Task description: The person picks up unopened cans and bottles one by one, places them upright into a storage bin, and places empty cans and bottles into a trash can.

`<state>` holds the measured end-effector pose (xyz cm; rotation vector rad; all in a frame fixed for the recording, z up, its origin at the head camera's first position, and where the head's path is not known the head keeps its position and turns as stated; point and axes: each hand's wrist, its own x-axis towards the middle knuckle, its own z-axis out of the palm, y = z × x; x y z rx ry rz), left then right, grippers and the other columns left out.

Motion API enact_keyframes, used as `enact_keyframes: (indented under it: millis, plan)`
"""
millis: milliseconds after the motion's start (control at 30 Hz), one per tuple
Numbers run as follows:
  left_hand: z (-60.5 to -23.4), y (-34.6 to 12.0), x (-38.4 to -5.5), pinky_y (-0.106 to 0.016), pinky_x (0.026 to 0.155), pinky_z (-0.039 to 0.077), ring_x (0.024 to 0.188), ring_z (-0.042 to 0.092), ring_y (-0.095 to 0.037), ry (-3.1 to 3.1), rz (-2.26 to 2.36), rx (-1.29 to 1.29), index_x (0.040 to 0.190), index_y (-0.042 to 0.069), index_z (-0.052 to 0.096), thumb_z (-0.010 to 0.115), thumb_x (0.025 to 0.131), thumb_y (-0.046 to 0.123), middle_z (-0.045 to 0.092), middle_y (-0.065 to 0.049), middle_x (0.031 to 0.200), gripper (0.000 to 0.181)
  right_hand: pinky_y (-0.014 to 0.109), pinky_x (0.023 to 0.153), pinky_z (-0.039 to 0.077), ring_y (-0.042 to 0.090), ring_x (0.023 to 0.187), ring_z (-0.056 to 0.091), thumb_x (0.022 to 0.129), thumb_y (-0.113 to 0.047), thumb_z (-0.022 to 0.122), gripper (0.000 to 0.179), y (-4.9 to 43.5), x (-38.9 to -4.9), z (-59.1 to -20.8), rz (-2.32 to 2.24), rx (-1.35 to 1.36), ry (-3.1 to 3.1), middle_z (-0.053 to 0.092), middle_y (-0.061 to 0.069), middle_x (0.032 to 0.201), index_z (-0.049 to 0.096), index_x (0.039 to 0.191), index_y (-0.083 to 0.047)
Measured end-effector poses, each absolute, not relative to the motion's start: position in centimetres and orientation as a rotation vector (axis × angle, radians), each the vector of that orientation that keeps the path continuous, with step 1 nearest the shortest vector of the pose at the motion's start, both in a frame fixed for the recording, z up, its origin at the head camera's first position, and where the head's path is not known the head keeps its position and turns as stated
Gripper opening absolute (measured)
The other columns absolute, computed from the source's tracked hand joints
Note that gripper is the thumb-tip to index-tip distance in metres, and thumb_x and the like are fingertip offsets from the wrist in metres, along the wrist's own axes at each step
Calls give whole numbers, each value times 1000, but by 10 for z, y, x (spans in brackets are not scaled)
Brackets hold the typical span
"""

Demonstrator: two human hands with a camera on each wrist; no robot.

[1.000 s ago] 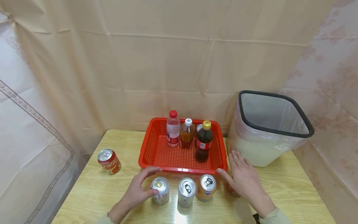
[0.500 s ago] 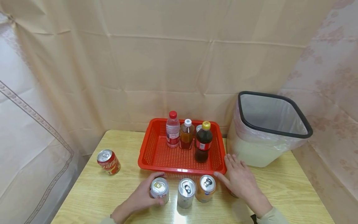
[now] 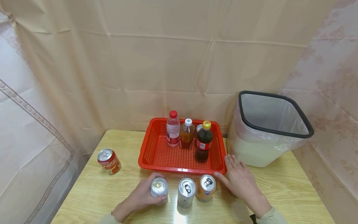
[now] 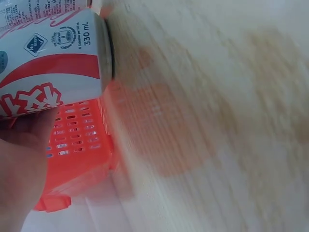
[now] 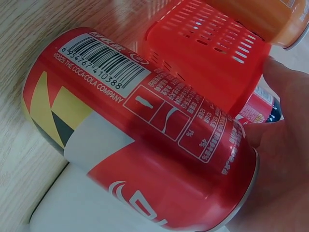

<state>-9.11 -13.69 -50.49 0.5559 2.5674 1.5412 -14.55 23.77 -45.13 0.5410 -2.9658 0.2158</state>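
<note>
Your left hand (image 3: 142,194) has closed round the white can (image 4: 50,65) on the counter (image 3: 84,194); rightward drift could topple the silver can (image 3: 186,193). Your right hand (image 3: 241,182) lies straight-fingered over the red can (image 5: 140,130).

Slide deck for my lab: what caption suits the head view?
Left hand grips a white can near a red basket; right hand largely hides a red can.

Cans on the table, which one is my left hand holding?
The white can with red markings, just left of the silver can, in front of the red basket. Your left hand curls round that one and no other.
</note>
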Motion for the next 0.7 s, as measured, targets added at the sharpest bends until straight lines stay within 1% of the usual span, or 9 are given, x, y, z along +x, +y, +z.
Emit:
enact_keyframes:
  millis: [67, 200, 367, 500, 700]
  plan:
    - [-504, -138, -91, -33, 89, 56, 97, 67, -9, 2594, 1550, 581, 124, 11, 60, 92, 75, 26, 70, 5, 109, 61, 65, 109, 41, 48, 137, 49, 97, -59, 63, 85, 238, -146, -452, 215, 544, -2958, 55, 32, 144, 53, 141, 13]
    - [-498, -141, -91, -33, 88, 57, 97, 67, -9, 2655, 1582, 632, 122, 14, 61, 93, 73, 23, 71, 5, 109, 58, 65, 108, 42, 48, 136, 50, 97, -58, 65, 84, 238, -146, -452, 217, 549, -2940, 55, 32, 143, 54, 140, 13]
    - [-476, -142, -92, -34, 86, 58, 97, 67, -10, 2727, 1609, 737, 120, 15, 61, 93, 72, 18, 72, 3, 108, 57, 66, 107, 42, 49, 136, 50, 96, -57, 66, 83, 238, -146, -451, 234, 550, -2940, 55, 33, 142, 54, 140, 13]
    - [-456, -141, -91, -34, 86, 59, 99, 68, -11, 2725, 1651, 824, 121, 15, 61, 92, 72, 15, 73, 1, 112, 58, 65, 108, 42, 49, 136, 50, 97, -57, 65, 84, 238, -145, -450, 241, 549, -2943, 55, 33, 143, 54, 141, 13]
    - [-427, -136, -95, -35, 86, 60, 100, 70, -17, 2646, 1824, 957, 125, 10, 58, 89, 73, 8, 73, -10, 115, 61, 65, 107, 42, 49, 136, 50, 97, -56, 66, 83, 238, -145, -451, 240, 559, -2925, 56, 33, 142, 54, 140, 13]
